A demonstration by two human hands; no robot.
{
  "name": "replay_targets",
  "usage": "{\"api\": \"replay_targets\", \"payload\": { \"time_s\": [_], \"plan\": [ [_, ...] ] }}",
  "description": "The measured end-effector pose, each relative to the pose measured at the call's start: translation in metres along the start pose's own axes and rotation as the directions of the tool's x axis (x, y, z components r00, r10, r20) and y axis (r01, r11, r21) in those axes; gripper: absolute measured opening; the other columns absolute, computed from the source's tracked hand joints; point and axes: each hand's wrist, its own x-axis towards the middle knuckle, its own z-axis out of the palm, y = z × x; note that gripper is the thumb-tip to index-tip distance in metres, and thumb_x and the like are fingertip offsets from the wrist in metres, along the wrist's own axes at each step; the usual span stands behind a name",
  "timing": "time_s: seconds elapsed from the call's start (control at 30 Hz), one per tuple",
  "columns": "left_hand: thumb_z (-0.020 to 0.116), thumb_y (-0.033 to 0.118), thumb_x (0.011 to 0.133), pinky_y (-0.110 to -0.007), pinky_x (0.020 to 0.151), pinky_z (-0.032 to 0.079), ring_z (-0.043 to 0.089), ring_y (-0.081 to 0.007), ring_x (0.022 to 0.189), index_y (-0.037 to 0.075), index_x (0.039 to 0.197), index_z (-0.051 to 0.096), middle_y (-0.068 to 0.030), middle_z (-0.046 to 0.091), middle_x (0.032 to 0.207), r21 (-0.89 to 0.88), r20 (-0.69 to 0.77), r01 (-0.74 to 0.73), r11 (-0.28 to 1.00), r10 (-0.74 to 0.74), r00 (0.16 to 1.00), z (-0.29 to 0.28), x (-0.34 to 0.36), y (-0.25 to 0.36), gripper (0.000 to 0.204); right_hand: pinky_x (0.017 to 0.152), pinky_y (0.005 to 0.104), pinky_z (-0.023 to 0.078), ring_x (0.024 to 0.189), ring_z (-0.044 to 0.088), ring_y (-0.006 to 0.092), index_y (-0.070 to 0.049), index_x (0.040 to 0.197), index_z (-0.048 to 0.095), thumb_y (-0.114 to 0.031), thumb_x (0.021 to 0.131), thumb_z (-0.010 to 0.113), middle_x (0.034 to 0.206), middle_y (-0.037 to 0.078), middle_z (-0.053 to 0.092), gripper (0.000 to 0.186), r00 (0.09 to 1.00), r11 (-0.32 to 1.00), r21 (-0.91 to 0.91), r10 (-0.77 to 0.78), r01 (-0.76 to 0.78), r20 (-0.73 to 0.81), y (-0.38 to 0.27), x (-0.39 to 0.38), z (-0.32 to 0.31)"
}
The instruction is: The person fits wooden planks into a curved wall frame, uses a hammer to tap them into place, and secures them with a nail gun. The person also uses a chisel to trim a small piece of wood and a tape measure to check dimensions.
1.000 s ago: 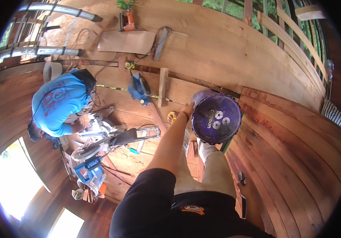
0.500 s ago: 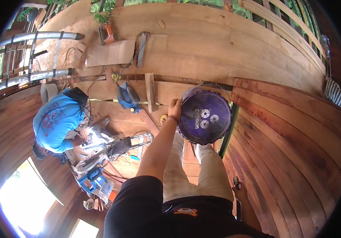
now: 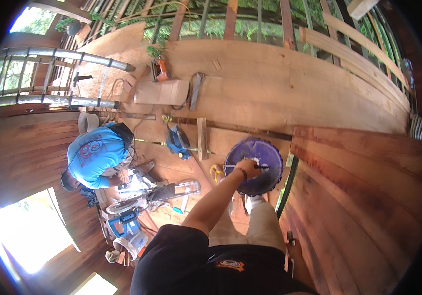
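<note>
A round bucket (image 3: 254, 147) with a scuffed purple lid is in front of my legs, right of the middle. Over the lid my left hand (image 3: 249, 168) is closed around a thin bar with a dark part, which looks like the bucket handle. A dark band circles that wrist. Low at my right side hangs my right hand (image 3: 293, 249), mostly in shadow. Its fingers are curled around a small dark object (image 3: 291, 239) with a light strip below, too small to name.
To the left, a person in a blue shirt (image 3: 95, 152) bends beside a mitre saw (image 3: 137, 196). A blue power tool (image 3: 176, 142) and a wooden block (image 3: 202, 139) lie ahead. Farther off are cardboard (image 3: 161, 92) and an orange drill (image 3: 161, 71). Curved plank walls (image 3: 358, 196) rise at right.
My left hand has moved from the lid's left rim to above its middle and closed on the bar. The view has shifted, so the surroundings appear lower and farther right.
</note>
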Motion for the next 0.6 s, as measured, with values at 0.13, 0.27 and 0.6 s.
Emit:
{"api": "replay_targets", "payload": {
  "time_s": [0.13,0.27,0.6],
  "plan": [
    [0.065,0.051,0.086,-0.048,0.092,0.055,0.071,-0.0377,0.103,0.010,0.103,0.077,-0.0187,0.075,0.107,-0.024,-0.069,0.001,1.000,-0.003,0.998,-0.011,-0.001,0.023,0.046,0.072,0.0400,0.053,0.084,0.066,0.0259,0.000,0.120,0.058,-0.021,0.083,0.081,0.096,0.013,0.067,0.048,0.995,0.971,0.216,0.099,-0.098,0.009,0.009,-0.009,0.001],
    [0.066,0.051,0.085,-0.046,0.089,0.056,0.072,-0.0372,0.099,0.007,0.099,0.075,-0.0183,0.075,0.099,-0.164,-0.175,0.018,0.986,-0.047,0.983,-0.054,0.009,0.050,0.047,0.084,0.0411,0.054,0.098,0.067,0.0285,0.001,0.120,0.060,-0.022,0.081,0.082,0.104,0.014,0.068,0.050,0.990,0.976,0.165,0.142,-0.141,0.007,-0.015,-0.040,-0.012],
    [0.073,0.046,0.077,-0.044,0.088,0.055,0.071,-0.0398,0.095,0.004,0.106,0.065,-0.0228,0.073,0.099,-0.511,-0.233,-0.115,0.852,-0.008,0.973,-0.114,0.051,0.046,0.051,0.097,0.0423,0.052,0.122,0.065,0.0363,-0.003,0.133,0.057,-0.032,0.093,0.071,0.125,0.026,0.067,0.052,0.988,0.989,-0.043,0.138,-0.141,-0.065,-0.177,-0.061,-0.012]
  ]
}}
